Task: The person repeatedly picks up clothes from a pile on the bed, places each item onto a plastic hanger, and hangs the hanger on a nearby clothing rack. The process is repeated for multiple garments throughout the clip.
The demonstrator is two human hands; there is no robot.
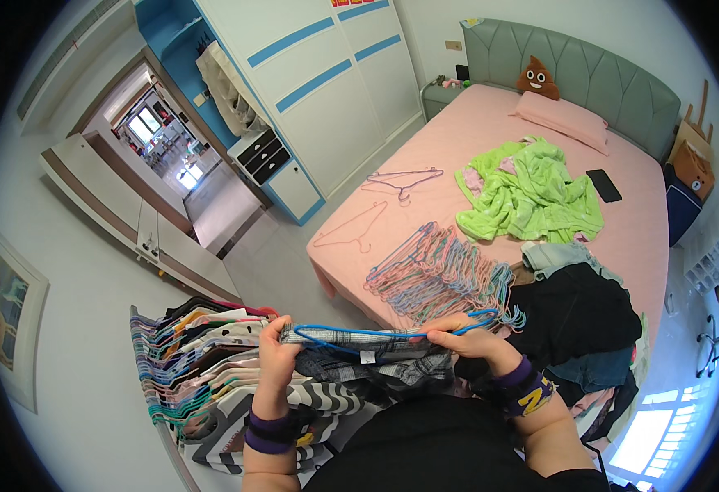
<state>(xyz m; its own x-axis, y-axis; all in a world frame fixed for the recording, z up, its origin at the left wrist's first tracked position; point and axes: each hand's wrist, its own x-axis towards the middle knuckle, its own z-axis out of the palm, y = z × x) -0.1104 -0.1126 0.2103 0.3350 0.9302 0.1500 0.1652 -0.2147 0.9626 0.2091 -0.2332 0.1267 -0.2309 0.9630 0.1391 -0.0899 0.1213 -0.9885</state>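
Note:
Between my hands, in front of my body, is a black-and-white plaid garment (396,370) with a white tag at its inner edge. My left hand (280,345) grips the garment's left end. A blue hanger (359,336) runs along the garment's upper edge, partly inside it. My right hand (467,337) holds the hanger near its right end, close to the cloth. Beyond my hands, a dense heap of pink, blue and green hangers (439,273) lies on the bed's near edge.
A rack of hung clothes (211,363) stands at my left. On the bed (421,141) lie loose purple (403,181) and pink hangers (353,230), a green blanket (531,190), a black phone (603,186) and, at right, a pile of dark clothes (581,313).

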